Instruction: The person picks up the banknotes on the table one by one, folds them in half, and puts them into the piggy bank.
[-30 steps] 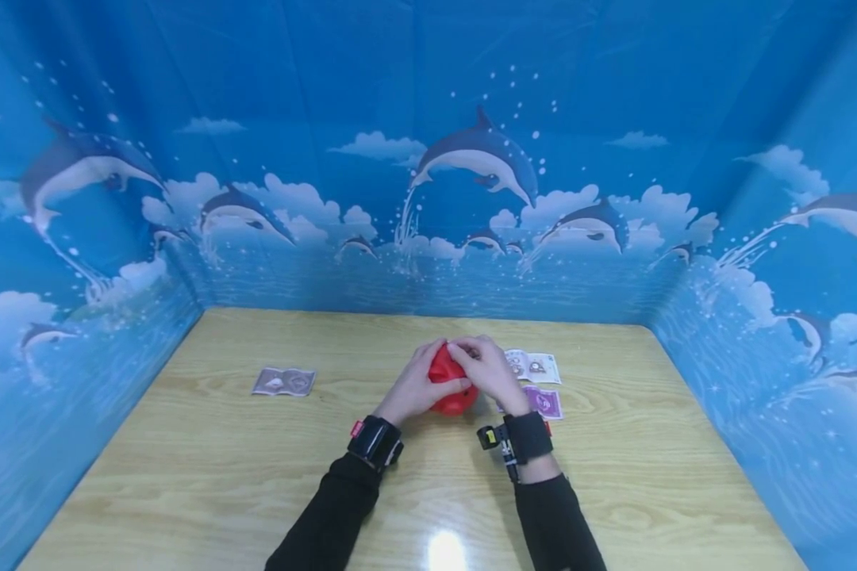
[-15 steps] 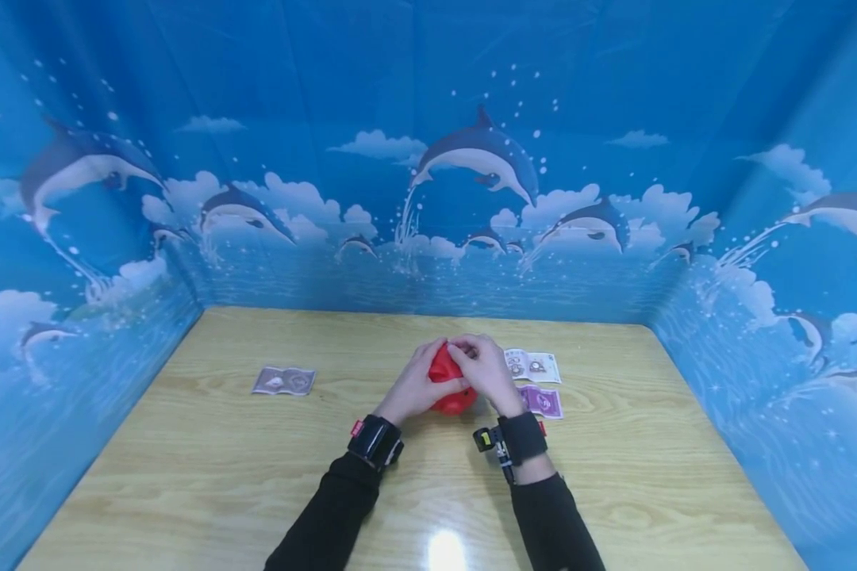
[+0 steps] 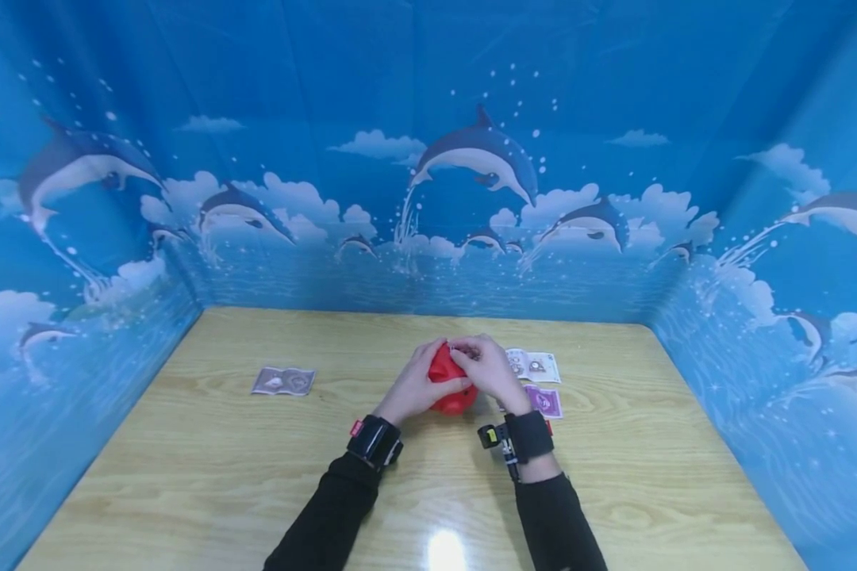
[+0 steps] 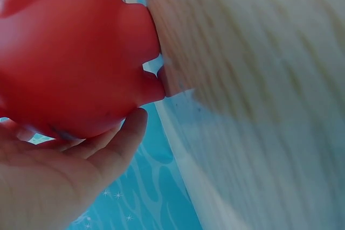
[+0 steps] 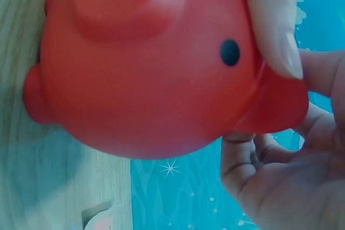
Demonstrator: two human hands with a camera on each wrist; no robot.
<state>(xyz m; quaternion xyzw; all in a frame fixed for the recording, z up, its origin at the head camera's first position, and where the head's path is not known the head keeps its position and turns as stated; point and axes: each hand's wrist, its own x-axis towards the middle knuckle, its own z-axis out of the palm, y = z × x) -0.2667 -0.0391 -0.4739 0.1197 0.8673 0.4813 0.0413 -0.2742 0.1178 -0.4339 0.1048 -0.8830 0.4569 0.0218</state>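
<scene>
A red piggy bank stands on the wooden table between both hands, its feet at the tabletop. My left hand holds it around the left side, with the thumb laid across its front beside one black eye in the right wrist view. From the right, my right hand has its fingers curled at the top of the bank, close to an ear. A pale speck shows near those fingertips in the head view; what they pinch, if anything, is too small and hidden to tell.
A creased greyish-brown banknote lies on the table to the left. Right of the bank lie a white-and-brown note and a purple note, partly covered by the right hand. A dolphin-print backdrop surrounds the table's back and sides.
My right wrist has swung slightly left and back right, with its fingertips staying at the top of the bank. My left hand and the piggy bank keep their place.
</scene>
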